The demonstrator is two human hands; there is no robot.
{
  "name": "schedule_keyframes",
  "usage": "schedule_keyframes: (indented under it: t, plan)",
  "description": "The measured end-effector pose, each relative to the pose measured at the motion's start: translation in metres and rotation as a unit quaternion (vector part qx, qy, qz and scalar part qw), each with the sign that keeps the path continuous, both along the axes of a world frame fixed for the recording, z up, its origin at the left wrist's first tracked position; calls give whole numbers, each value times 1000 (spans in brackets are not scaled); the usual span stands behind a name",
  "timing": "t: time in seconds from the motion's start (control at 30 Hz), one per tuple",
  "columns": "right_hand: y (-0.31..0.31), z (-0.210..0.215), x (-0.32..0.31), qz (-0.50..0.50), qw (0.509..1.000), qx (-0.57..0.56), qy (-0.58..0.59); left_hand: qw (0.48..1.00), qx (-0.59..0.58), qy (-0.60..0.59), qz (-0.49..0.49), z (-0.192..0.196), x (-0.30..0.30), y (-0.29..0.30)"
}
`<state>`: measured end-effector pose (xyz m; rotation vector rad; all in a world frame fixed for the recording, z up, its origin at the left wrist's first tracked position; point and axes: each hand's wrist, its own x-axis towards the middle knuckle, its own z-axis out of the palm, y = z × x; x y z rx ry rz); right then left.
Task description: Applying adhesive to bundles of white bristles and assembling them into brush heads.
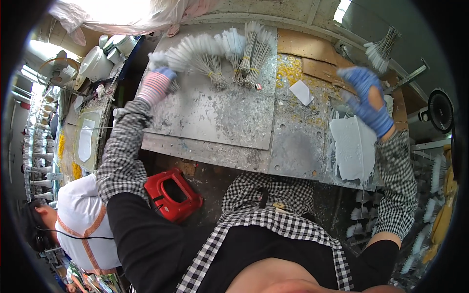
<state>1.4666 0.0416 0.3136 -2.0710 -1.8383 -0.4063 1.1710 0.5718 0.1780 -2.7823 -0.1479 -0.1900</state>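
Paint-crusted grey metal surface carries fanned bundles of white-tipped wire stems at twelve o'clock. My left hand, fingers curled, touches the leftmost bundle; light, springy, best pinched at its band. My right hand hangs spread, empty, blurred.

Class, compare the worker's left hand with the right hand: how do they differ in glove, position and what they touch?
The left hand wears a pink-and-white striped glove with blue fingertips; the right hand wears a mostly blue glove. The left hand rests at the end of the fanned row of white-tipped wire bundles on the metal plate; the right hand is raised, fingers spread, holding nothing, above a white sheet. Both have checked sleeves.
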Motion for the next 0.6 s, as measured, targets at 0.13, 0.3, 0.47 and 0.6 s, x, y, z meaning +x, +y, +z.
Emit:
schedule_keyframes:
  t: [0.13, 0.3, 0.47, 0.6]
  plan:
    - [10, -42, -68, 44, 995, -62, 68, 806, -510, -297, 45, 62, -55, 52]
    - [10, -79, -97, 40, 985, -42, 163, 474, -741, -469, 74, 147, -47, -13]
    - [4, -62, -116, 52, 976, 10, 210, 592, -724, -338, -106, 107, 0, -126]
    - [20, 6, -125, 125, 962, 185, 157, 600, -766, -205, -109, 68, 50, -304]
